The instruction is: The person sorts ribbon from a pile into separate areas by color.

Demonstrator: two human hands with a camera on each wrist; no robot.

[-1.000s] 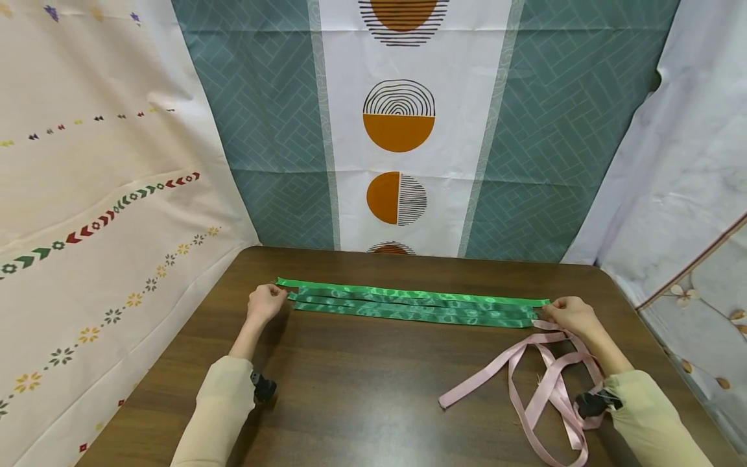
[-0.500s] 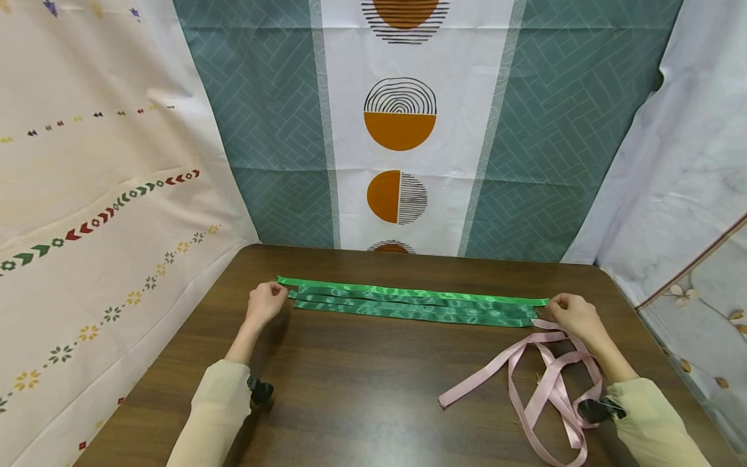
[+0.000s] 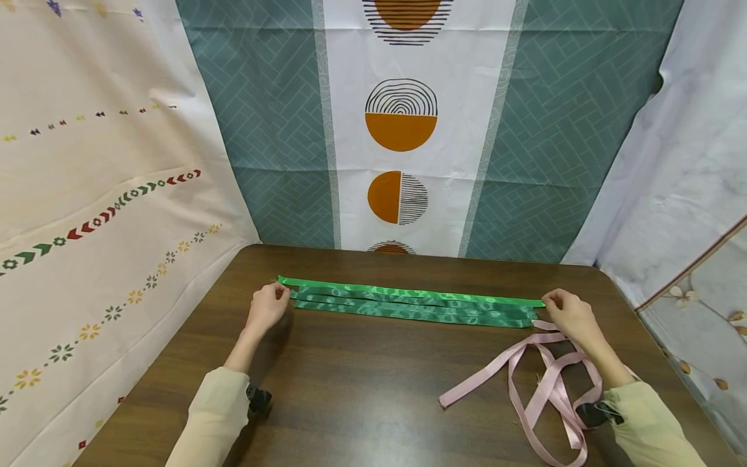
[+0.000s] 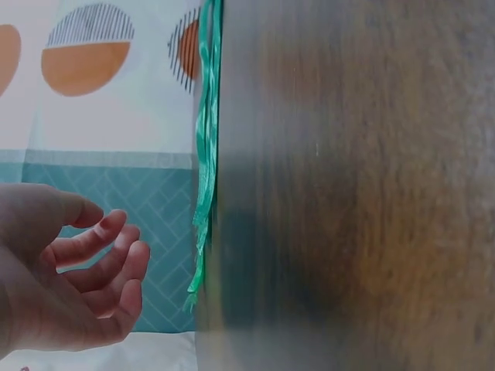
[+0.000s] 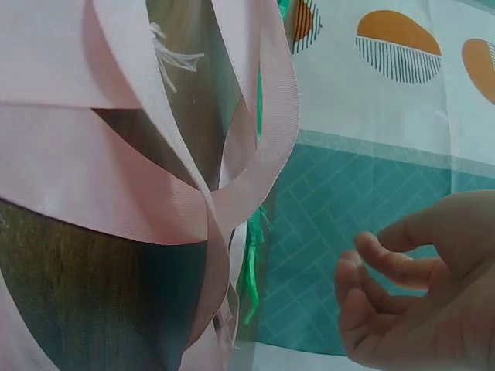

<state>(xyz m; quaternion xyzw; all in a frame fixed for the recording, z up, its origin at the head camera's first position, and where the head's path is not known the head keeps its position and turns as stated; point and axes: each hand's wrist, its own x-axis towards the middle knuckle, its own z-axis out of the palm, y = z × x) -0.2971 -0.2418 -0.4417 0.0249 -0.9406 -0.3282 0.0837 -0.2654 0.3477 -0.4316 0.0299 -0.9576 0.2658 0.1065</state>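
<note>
Several green satin ribbons [image 3: 414,306] lie side by side across the table, a brighter one along the back. At their left ends is my left hand [image 3: 270,305], fingertips overlapping the ends in the head view. The left wrist view shows that hand [image 4: 85,267] loosely curled and apart from the ribbons [image 4: 207,131], holding nothing. My right hand [image 3: 573,318] is by the right end of the bright ribbon. In the right wrist view its thumb and index finger [image 5: 406,270] come close together, with nothing visible between them. Frayed green ends [image 5: 251,270] hang near the table edge there.
A long pink ribbon [image 3: 475,384] lies in loose loops on the wooden table [image 3: 350,389], in front of and under my right forearm. Patterned cloths [image 3: 268,130] hang behind the table and at both sides. A black wrist camera [image 3: 258,397] sits on each wrist.
My right hand has risen slightly and shifted a little toward the back at the ribbon's end. The left hand has moved slightly right. The ribbons lie nearly as before.
</note>
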